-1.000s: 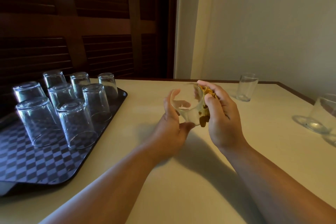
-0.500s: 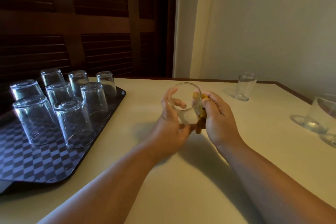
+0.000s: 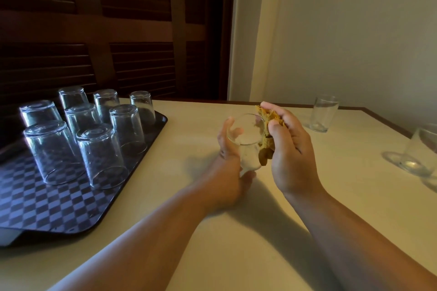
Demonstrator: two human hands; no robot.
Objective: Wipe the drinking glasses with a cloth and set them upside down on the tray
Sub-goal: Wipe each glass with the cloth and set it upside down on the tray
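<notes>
Since the glass (image 3: 246,142) is carried by the left hand (image 3: 227,160) alone, the main risk looks like a slip: smooth wall, one-handed hold, and the cloth (image 3: 269,120) pushing sideways on it. Too hard a rub could twist it out of the hold and drop it onto the table (image 3: 236,255). Second risk is at placement, where the tray's near rows are tight and a careless set-down could knock a neighbour.

Left hand: fingers curled round the glass, thumb on the near side, fingertips showing through the wall. The glass is tilted, mouth up and toward the camera, and sits between the two hands above the table.

Right hand (image 3: 290,156): clamped on the bunched yellow-brown cloth, thumb pressing it against the right side of the glass near the rim. Whether any cloth reaches inside, can't tell.

Outward: tray (image 3: 47,208) on the left, well apart from the hands, with eight upturned glasses (image 3: 99,153) on it. An upright glass (image 3: 322,113) stands at the far right, and another glass (image 3: 421,153) is partly cut off at the right edge. Both are likely unwiped, so the job isn't finished.
</notes>
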